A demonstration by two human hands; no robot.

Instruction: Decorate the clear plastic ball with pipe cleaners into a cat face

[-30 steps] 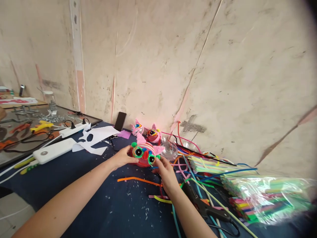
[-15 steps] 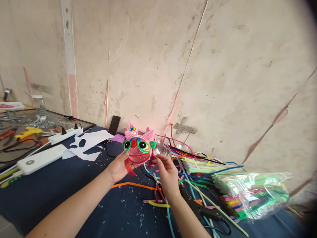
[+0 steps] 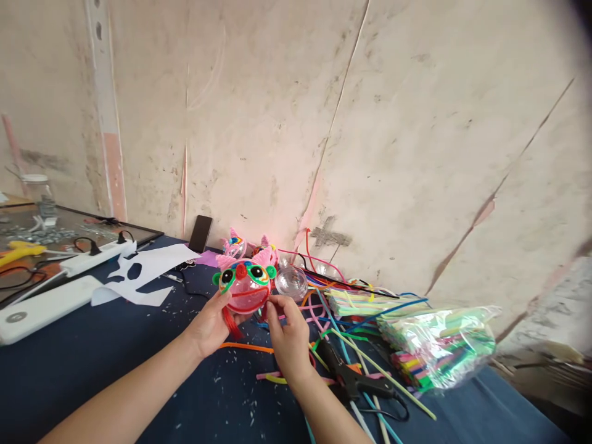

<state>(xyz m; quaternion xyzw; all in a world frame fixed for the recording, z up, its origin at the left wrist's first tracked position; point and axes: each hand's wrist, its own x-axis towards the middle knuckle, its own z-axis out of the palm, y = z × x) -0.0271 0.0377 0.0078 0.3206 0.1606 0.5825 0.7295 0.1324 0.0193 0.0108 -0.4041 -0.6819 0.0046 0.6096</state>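
Observation:
My left hand [image 3: 210,322] cups a round pink toy head [image 3: 245,285] made of fuzzy wire, with green-ringed black eyes, a red nose, a red mouth line and pink ears. It faces me, held just above the dark blue tablecloth [image 3: 115,345]. My right hand [image 3: 287,333] pinches at the lower right edge of the toy head, fingers closed on a red strand there. Two similar pink toy heads [image 3: 235,245] stand behind, near the wall. A clear plastic half-sphere [image 3: 291,282] lies just right of the held toy.
Loose coloured fuzzy wires [image 3: 342,308] and a bag of them [image 3: 439,345] lie at the right. A black glue gun [image 3: 351,376] rests near my right wrist. White power strips [image 3: 41,302], cut white paper [image 3: 143,268] and a phone [image 3: 200,233] leaning on the wall are at left.
The toy head was turned from lying sideways to facing me upright and brought lower and closer. My right hand moved under its right edge. The view swung right.

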